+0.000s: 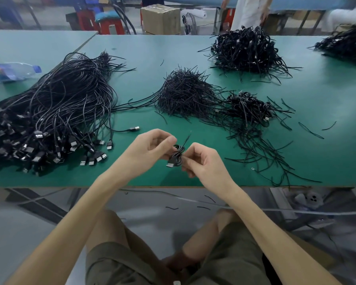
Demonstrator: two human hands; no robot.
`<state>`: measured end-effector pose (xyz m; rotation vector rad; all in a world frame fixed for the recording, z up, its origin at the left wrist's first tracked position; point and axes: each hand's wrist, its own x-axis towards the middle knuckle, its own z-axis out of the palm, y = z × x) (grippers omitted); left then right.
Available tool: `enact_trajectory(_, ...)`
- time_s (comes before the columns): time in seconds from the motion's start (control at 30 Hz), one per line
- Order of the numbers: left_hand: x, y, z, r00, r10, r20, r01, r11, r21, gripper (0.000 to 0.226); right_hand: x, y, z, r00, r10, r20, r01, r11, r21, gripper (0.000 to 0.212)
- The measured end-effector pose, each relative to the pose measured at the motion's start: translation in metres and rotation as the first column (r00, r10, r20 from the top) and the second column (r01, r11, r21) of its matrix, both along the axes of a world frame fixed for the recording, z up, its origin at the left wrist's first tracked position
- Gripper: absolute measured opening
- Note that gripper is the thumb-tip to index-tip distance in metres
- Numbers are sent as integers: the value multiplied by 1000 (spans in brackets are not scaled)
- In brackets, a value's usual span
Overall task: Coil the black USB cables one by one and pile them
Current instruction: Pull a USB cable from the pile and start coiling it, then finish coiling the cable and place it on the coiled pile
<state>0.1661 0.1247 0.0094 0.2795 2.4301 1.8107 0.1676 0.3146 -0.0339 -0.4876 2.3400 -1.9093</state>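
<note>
Head view, the only one we have: both hands work just above the near edge of the tabletop [144,50]. The left hand [152,147] has its fingers curled, thumb and fingertips pinching the upper side of a small coiled cable [178,155]. The right hand [203,161] is likewise curled and pinches the coil's right side, so neither is open and both hold the same bundle. A thin tie tail [186,139] sticks up from the coil's waist, and the USB plug [170,164] pokes out at the lower end. We judge the binding underway, not finished. Risks from here: if either pinch eases before the tie is twisted tight, the stiff loops may spring apart and the coil unwinds. The short tail gives little to grip, so it could slip and leave a loose wrap. The bundle hangs close to the tabletop's edge, and a fumble could send it to the floor, where stray ties lie. Any move to the finished pile [249,108] passes over scattered ties beside the tie heap [185,95], which could snag. The uncoiled cables [56,112] lie well apart at left, plugs toward us, and pulling one out may drag neighbours along.
</note>
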Motion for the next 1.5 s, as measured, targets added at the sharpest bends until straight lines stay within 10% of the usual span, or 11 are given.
enact_trajectory(0.33,-2,-3,-15,982,13,189,29,975,-219,36,3,-5,-1,989,-12,-145,39,982,187,16)
enact_trajectory(0.73,4,1,-13,908,63,-414,-182,950,-254,42,-1,-11,6,1000,31,7,-30,994,-106,15)
enact_trajectory(1.13,11,-5,-8,961,-29,-274,40,999,33,38,0,-14,2,998,26,52,-18,989,-147,16)
enact_trajectory(1.5,12,3,-9,971,-85,-222,87,996,-4,36,-1,-6,0,967,115,228,-29,937,-349,15)
